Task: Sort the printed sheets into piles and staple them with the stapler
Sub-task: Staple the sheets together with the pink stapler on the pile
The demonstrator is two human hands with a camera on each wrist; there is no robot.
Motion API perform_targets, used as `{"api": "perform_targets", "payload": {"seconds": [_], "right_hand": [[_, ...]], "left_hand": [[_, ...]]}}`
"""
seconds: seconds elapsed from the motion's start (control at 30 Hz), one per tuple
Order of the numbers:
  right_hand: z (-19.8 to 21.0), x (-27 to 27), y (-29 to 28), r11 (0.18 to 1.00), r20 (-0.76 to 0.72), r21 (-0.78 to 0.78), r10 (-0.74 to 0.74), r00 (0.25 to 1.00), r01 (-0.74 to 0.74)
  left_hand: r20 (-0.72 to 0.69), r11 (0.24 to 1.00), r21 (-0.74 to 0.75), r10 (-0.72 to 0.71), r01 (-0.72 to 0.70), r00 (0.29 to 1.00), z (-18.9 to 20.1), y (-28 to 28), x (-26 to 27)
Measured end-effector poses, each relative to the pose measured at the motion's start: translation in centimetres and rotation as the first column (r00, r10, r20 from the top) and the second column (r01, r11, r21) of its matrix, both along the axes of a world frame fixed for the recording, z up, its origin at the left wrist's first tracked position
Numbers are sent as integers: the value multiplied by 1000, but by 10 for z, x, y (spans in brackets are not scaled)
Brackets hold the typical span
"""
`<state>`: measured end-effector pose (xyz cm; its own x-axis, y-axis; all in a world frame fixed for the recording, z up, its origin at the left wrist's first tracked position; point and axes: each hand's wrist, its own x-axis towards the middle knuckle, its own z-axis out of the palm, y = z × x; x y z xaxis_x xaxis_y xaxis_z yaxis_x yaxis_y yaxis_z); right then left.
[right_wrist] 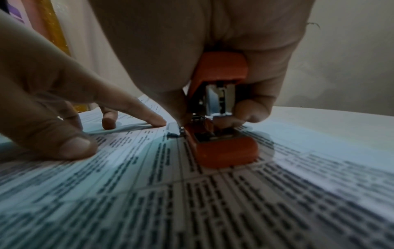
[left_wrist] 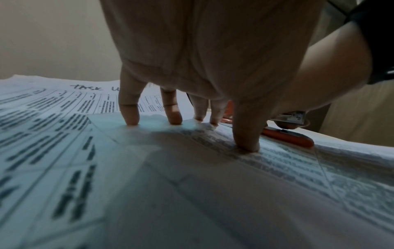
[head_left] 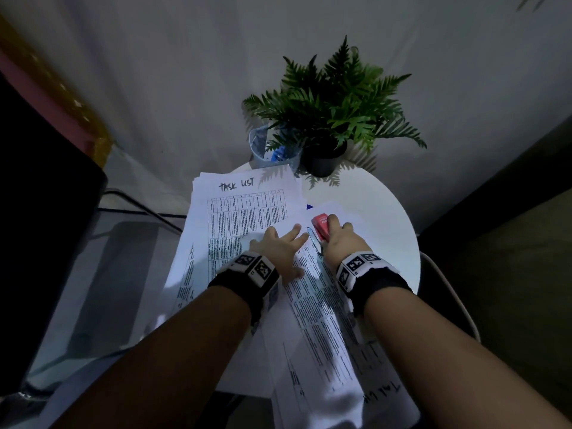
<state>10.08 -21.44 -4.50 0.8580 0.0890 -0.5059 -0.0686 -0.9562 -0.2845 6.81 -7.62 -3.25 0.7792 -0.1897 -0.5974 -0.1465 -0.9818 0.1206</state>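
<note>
Printed sheets with dense tables lie across the round white table; a pile headed "TASK LIST" lies behind them on the left. My left hand presses its spread, straight fingers down on the near sheets. My right hand grips the red-orange stapler from above, fingers curled round its sides. The stapler stands on the sheets, its base beside my left thumb. Its front end is hidden under my hand.
A potted fern and a clear plastic cup stand at the table's far edge. A glass table lies to the left, a dark chair to the right. Sheets overhang the near edge.
</note>
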Motion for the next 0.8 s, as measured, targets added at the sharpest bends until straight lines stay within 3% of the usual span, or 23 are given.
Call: {"api": "perform_targets", "payload": {"seconds": [0.8], "right_hand": [[5, 10, -10, 995, -19, 88, -47, 999, 48]], "left_hand": [[18, 1000, 14, -20, 20, 1000, -4, -1, 5]]}}
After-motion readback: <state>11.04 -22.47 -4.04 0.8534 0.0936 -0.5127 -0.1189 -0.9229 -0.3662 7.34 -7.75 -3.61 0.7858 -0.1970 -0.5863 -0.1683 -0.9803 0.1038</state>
